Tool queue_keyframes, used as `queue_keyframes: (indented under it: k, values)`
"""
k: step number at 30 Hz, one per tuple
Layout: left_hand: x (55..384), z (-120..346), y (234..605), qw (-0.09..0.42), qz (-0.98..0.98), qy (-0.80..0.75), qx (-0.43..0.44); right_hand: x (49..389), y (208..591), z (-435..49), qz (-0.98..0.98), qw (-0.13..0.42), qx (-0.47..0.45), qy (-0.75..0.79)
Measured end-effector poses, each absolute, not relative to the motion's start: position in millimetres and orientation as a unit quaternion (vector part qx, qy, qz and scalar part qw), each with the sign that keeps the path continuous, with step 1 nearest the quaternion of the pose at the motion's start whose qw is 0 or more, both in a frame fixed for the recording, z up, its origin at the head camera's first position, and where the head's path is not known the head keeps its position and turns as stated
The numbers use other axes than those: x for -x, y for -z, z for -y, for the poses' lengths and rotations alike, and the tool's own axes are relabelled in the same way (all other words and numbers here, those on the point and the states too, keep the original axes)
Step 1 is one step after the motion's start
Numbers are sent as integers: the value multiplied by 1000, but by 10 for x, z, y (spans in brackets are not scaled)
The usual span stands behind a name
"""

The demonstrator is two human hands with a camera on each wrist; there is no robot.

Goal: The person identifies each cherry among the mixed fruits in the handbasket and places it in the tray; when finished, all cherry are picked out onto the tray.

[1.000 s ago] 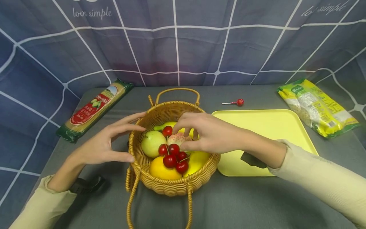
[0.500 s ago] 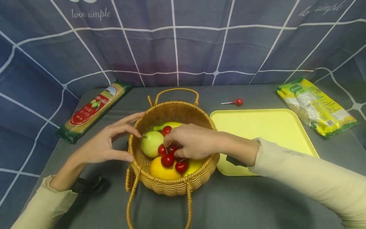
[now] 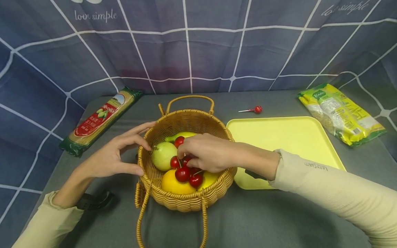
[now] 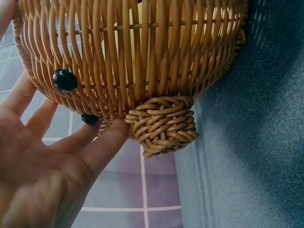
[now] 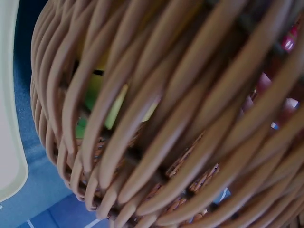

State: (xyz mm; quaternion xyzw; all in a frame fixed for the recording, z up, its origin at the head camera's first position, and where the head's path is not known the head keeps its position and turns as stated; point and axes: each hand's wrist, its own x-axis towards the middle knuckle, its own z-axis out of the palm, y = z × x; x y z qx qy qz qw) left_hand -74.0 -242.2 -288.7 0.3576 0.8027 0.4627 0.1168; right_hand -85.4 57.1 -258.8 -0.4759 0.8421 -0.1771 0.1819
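In the head view, a round wicker basket (image 3: 183, 204) holds fruit. My right hand (image 3: 208, 151) reaches inside, its curled thumb and fingers pinching a dark red cherry (image 3: 186, 161) in the cluster of cherries (image 3: 182, 175). Around that lie a green pear (image 3: 163, 157), an orange fruit (image 3: 175, 184), a yellow fruit (image 3: 210, 179) and a banana (image 3: 186, 134). My left hand (image 3: 113, 158) is spread against the basket's left side; in the left wrist view its fingertips meet the wicker (image 4: 142, 57) near a woven knob (image 4: 164, 126). Wicker bars hide the right hand in the right wrist view.
Right of the basket lies a yellow tray (image 3: 279, 137), with a red lollipop (image 3: 257, 109) behind it. A spaghetti packet (image 3: 100, 120) is at the left, a yellow-green bag (image 3: 341, 113) at the right. A basket handle (image 3: 203, 224) hangs toward the front.
My right hand has lowered and moved slightly left, from above the peach down to the cherries, now covering the peach. The left hand stays at the basket, its index finger shifted slightly left.
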Motion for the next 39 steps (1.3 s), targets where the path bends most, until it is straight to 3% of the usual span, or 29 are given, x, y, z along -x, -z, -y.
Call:
queue_keyframes:
  k: [6,12,25,33,39]
  values:
    - [739,2418,2881,114,-803,-462,-359,849,2586,-559,-838,183,487,165]
    - [733,2421,2876,114,-803,-462,-359,838,2583,-585,-846,148,479,184]
    - [763,2410,2898,124,-806,-463,-348,809,2485,-790,-829,26,456,323]
    - [736,2435,2911,113,-805,-467,-349,698,2381,-972,-761,-96,472,435]
    - [736,2444,2928,117,-803,-470,-347,641,2290,-1202,-759,-110,432,475]
